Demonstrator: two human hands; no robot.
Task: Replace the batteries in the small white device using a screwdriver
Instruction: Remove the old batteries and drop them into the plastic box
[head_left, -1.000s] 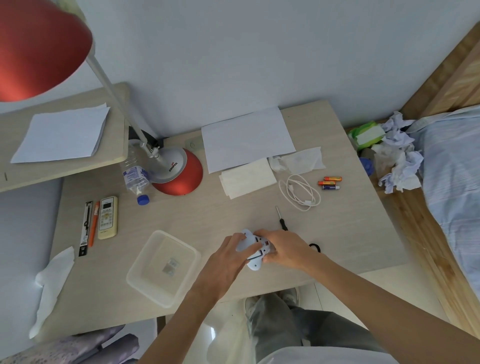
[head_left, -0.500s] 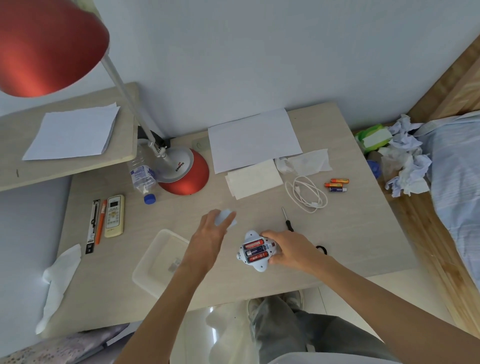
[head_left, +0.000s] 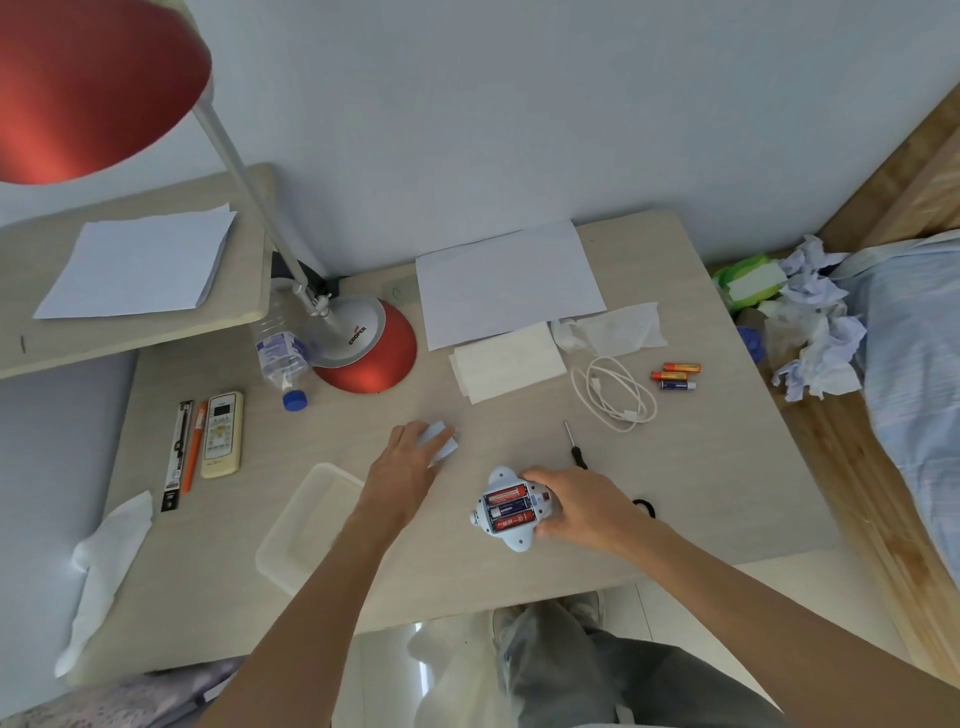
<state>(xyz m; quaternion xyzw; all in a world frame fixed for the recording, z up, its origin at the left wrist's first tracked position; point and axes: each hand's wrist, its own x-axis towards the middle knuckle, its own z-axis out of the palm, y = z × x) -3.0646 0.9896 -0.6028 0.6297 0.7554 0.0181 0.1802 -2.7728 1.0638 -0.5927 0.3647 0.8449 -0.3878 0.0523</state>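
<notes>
Where the counter (head_left: 727, 493) ends low in the frame, the white device (head_left: 501, 475) sits close to that front edge, and bare counter lies open above both hands. The right hand (head_left: 576, 506) curls round the device's right side and holds it; three batteries (head_left: 506, 506) show inside. The left hand (head_left: 408, 465), to its left, holds a small white lid (head_left: 441, 441) with bent fingers; whether the lid touches the counter is hard to tell. The screwdriver (head_left: 575, 449) lies just above the right hand, its handle partly hidden. A clear tray (head_left: 291, 540) at lower left is partly covered by the left arm.
</notes>
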